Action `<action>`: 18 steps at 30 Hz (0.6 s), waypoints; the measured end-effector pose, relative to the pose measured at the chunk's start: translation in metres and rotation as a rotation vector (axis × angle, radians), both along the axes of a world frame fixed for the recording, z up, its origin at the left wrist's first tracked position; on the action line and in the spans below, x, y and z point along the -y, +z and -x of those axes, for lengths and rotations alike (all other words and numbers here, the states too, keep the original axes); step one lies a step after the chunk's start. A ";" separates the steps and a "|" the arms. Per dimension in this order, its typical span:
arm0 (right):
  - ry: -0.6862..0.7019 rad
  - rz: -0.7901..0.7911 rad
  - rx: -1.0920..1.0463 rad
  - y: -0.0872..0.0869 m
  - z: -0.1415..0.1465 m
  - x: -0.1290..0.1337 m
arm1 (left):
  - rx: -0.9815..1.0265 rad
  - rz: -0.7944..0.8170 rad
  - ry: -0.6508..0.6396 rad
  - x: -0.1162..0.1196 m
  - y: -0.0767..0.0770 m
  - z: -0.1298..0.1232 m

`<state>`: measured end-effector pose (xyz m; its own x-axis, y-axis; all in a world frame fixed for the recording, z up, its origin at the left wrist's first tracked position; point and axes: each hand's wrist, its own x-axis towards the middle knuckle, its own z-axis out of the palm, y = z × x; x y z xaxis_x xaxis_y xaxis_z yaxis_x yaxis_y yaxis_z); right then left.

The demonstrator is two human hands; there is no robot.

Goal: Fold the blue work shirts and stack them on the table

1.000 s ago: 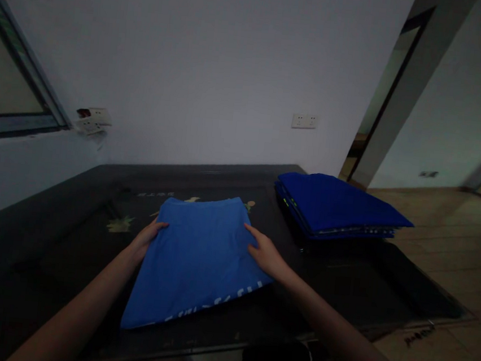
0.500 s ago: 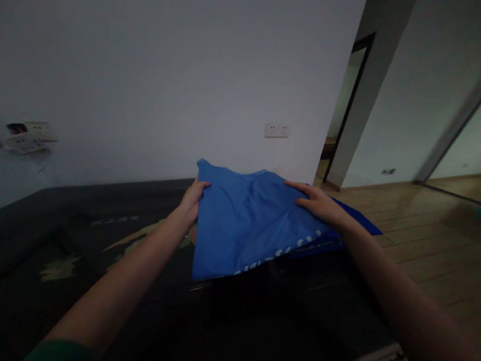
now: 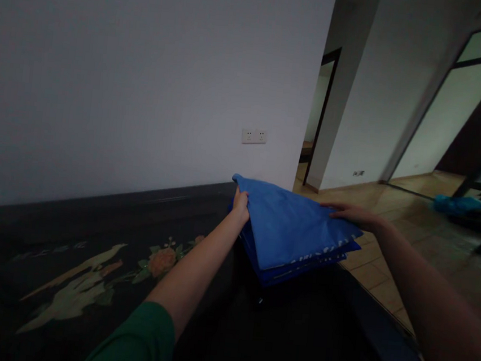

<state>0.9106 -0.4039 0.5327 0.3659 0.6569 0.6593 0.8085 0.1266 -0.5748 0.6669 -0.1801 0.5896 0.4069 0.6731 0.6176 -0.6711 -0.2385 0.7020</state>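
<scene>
A folded blue cloth (image 3: pixel 291 225) with white lettering along its near edge lies tilted over a stack of similar darker blue folded pieces (image 3: pixel 273 277). My left hand (image 3: pixel 241 204) grips its left edge, thumb on top and the other fingers mostly hidden. On the far right side, my right hand (image 3: pixel 350 214) holds the edge, its fingers stretched along the border and its thumb on the fabric. The stack rests on a glossy black table (image 3: pixel 144 211) painted with flowers and a bird.
A pale wall (image 3: pixel 148 81) with a double socket (image 3: pixel 254 137) rises behind the table. At the right lies a tiled floor (image 3: pixel 387 246), with a doorway (image 3: pixel 319 108) further back. A dark blue flat item (image 3: pixel 391 337) sits at the table's right edge.
Both hands have moved right with the blue cloth, which now lies more squarely over the stack. My view has turned to the right.
</scene>
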 end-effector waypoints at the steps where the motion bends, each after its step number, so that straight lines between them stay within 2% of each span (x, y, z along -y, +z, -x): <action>1: -0.008 0.024 0.006 -0.010 -0.008 -0.007 | -0.032 0.010 0.039 -0.010 -0.011 -0.006; 4: -0.079 0.006 0.037 -0.033 -0.025 -0.020 | -0.091 0.023 0.130 -0.037 -0.038 -0.013; 7: -0.146 -0.056 0.092 -0.040 -0.031 -0.021 | -0.110 0.024 0.174 -0.052 -0.049 -0.014; 9: -0.180 -0.089 0.133 -0.037 -0.030 -0.021 | -0.136 -0.011 0.197 -0.056 -0.046 -0.014; 13: -0.232 -0.140 0.181 -0.023 -0.029 -0.020 | -0.212 -0.109 0.186 -0.055 -0.030 -0.019; 18: -0.284 -0.181 0.224 -0.013 -0.034 -0.016 | -0.223 -0.135 0.149 -0.051 -0.015 -0.028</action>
